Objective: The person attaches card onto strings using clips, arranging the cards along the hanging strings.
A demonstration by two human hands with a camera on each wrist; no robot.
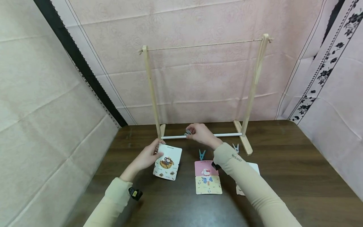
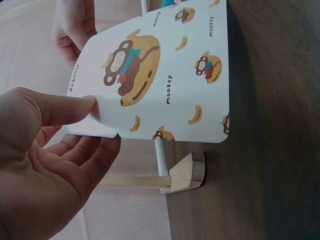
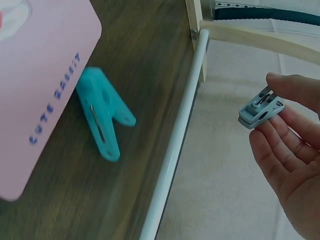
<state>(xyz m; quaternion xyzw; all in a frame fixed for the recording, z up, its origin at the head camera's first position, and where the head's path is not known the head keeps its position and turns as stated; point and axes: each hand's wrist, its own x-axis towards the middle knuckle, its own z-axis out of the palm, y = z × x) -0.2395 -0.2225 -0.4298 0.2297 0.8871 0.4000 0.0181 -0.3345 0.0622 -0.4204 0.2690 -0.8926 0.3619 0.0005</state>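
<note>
Nearest, the pale sleeves (image 1: 249, 179) of a person reach in over a dark wooden table (image 1: 170, 205). Partly hidden under the right sleeve lies a white card (image 1: 240, 190), and to its left a pink and yellow rabbit card (image 1: 208, 185) lies flat. A teal peg (image 1: 202, 154) lies at that card's top edge (the right wrist view shows the two meeting, though I cannot tell whether the peg bites the card), and a paler blue peg (image 1: 236, 148) lies just beside the right sleeve, beyond the white card. To the left, the left hand (image 1: 146, 157) pinches a monkey card (image 1: 167, 163) by its side, thumb on the printed face and fingers behind, holding it tilted near the left foot of a wooden stand. A little farther off, the right hand (image 1: 200, 134) is raised near the stand's white rod (image 1: 228, 135), pinching a small grey-blue clip (image 3: 260, 109) between thumb and fingertips. The rod runs low between the two wooden posts (image 1: 256, 74), whose tops carry a thin string (image 1: 204, 46) stretched across. Farthest back hangs a creased, pinkish cloth (image 1: 204, 85) with white side borders.
</note>
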